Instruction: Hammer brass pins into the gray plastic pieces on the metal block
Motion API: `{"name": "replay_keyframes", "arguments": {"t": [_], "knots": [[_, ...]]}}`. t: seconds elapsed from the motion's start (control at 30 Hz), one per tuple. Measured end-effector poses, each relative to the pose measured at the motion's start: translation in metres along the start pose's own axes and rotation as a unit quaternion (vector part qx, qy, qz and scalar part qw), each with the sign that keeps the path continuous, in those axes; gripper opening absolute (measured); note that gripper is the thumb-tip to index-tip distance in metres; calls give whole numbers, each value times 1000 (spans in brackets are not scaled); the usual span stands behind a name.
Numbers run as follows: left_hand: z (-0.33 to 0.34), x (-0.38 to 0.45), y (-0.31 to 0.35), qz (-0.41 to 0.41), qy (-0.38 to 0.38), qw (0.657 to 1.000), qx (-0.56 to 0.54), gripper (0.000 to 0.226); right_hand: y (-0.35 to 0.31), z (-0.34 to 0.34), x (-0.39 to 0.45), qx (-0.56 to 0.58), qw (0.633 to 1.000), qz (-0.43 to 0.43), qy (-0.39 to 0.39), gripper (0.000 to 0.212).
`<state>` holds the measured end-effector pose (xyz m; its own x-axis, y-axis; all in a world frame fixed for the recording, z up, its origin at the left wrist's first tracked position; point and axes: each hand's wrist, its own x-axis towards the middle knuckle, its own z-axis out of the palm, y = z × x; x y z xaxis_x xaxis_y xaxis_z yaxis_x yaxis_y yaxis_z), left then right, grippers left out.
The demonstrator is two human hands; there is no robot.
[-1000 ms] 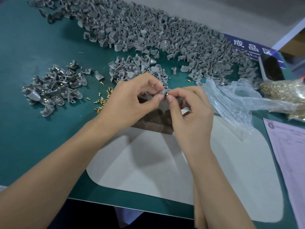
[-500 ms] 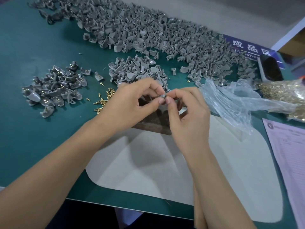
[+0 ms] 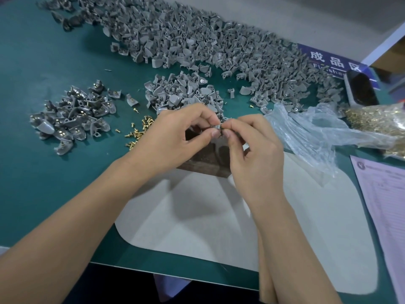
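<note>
While both hands met over the block: left hand (image 3: 175,137) and right hand (image 3: 252,148) pinched one small gray plastic piece (image 3: 219,126) between thumb and forefinger tips.
Fingers: narrow on both hands, curled tight round the piece; whether a pin already sat in it was too small to tell.
Why held so: judged as seating a pin by hand before hammering; no hammer was in view.
Metal block (image 3: 208,159): directly below the fingers, on the pale mat (image 3: 219,227), ready as the anvil.
Loose brass pins (image 3: 140,130): on the desk (image 3: 32,194) just left of the left fingers, within easy reach.
Unpinned pile (image 3: 182,93): just beyond the fingers.
Pinned pieces (image 3: 70,117): well left.
Bag of pins (image 3: 377,119): well right.
Change: hands were almost where they had been a second before, drawn slightly closer over the block; the pinch was unchanged.
</note>
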<state>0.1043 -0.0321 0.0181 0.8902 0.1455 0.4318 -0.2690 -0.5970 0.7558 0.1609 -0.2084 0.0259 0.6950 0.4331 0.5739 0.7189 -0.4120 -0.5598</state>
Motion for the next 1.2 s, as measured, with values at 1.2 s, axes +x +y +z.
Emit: {"name": "replay_keyframes", "arguments": {"t": [1.2], "knots": [[-6, 5, 1, -68, -25, 991, -114, 10, -2, 4, 3, 44, 997, 58, 7, 17]]}}
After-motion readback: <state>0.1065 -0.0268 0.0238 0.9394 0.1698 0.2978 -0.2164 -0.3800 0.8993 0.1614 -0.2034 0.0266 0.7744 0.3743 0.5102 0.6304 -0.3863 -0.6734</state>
